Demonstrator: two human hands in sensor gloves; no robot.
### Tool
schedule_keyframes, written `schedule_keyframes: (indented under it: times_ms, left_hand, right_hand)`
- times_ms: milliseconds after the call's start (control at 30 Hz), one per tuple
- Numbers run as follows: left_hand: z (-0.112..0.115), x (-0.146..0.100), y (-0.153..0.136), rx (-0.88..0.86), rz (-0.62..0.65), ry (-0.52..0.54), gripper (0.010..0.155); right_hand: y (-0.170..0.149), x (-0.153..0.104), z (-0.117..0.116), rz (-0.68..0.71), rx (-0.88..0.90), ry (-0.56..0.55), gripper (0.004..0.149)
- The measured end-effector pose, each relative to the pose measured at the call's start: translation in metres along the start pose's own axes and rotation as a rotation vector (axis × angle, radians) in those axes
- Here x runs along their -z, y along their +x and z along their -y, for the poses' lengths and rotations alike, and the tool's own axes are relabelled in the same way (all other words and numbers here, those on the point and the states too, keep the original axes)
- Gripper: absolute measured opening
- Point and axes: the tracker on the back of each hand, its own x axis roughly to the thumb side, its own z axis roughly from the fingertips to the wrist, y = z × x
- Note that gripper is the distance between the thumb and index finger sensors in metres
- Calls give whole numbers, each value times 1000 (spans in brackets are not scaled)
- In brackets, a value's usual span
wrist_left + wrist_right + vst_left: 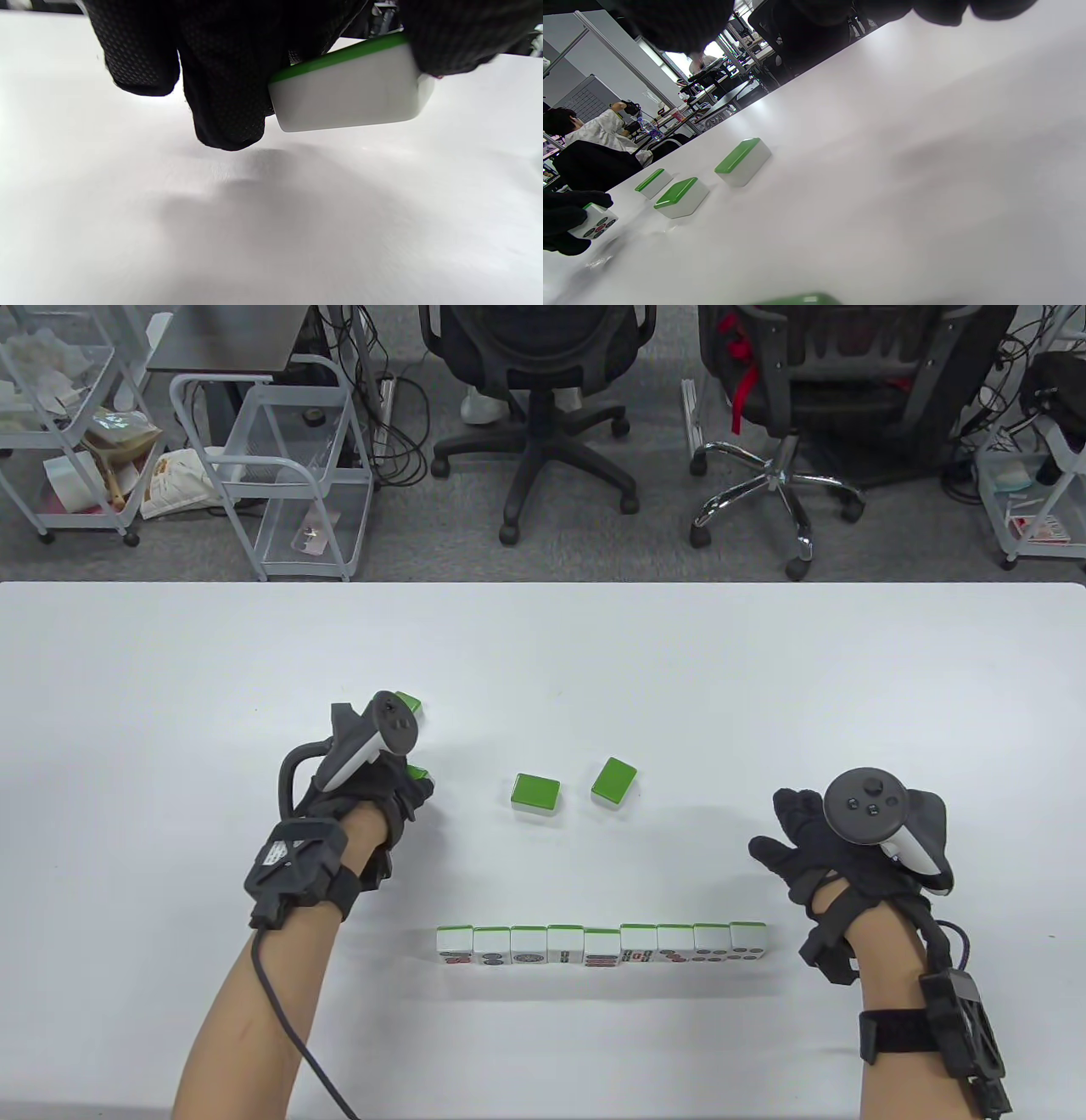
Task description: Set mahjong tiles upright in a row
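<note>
A row of several upright green-backed tiles (pixel 601 943) stands near the front of the white table (pixel 543 661), faces toward me. Two tiles lie face down at mid-table, one (pixel 535 794) left of the other (pixel 613 780). A further tile (pixel 409 702) lies behind my left hand's tracker. My left hand (pixel 386 793) pinches a tile (pixel 350 89) between fingers and thumb, lifted just above the table; it also shows in the right wrist view (pixel 593 220). My right hand (pixel 802 848) is spread open and empty, right of the row's right end.
Two office chairs (pixel 543 407) stand beyond the table's far edge. Wire carts (pixel 280 466) stand at the back left and another cart (pixel 1031 492) at the back right. A person sits at far left in the right wrist view (pixel 598 131).
</note>
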Motion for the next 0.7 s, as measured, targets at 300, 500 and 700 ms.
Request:
schedule_keyframes:
  times_ms: [300, 500, 700]
  left_hand:
    - [36, -30, -25, -216, 370, -479, 75]
    - [60, -45, -23, -137, 458, -545, 74]
    - [71, -59, -11, -23, 514, -539, 71]
  right_hand:
    - [-1, 1, -4, -5, 16, 20, 80]
    - [-1, 0, -4, -7, 29, 27, 80]
    - [-2, 0, -4, -11, 44, 34, 80]
